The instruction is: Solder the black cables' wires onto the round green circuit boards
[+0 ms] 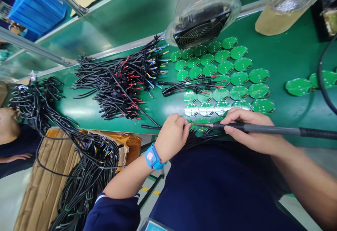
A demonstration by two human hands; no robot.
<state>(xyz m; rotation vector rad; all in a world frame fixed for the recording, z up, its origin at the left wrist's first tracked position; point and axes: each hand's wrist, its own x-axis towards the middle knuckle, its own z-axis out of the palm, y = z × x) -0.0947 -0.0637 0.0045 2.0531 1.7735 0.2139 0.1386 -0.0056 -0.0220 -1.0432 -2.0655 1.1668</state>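
Note:
My right hand [247, 129] is wrapped round the dark handle of a soldering iron [273, 129], whose metal tip points left. Close to that tip, my left hand [173, 134] is closed in a pinch; what its fingers hold is too small and hidden to make out. Just below the tip, coloured wire ends and black cables [201, 140] lie at the table edge, partly covered by my hands. Round green circuit boards [239, 93] stand in rows beyond both hands. A few black cables with red wires [189, 85] lie across the boards.
Piles of black cables [118, 87] cover the table's left side. A fume extractor fan [200, 27] hangs over the back rows. A cardboard tube [273, 17] stands at back right, near more boards [299, 86]. An open carton [50, 175] of cables sits lower left, near another person's arm [9, 126].

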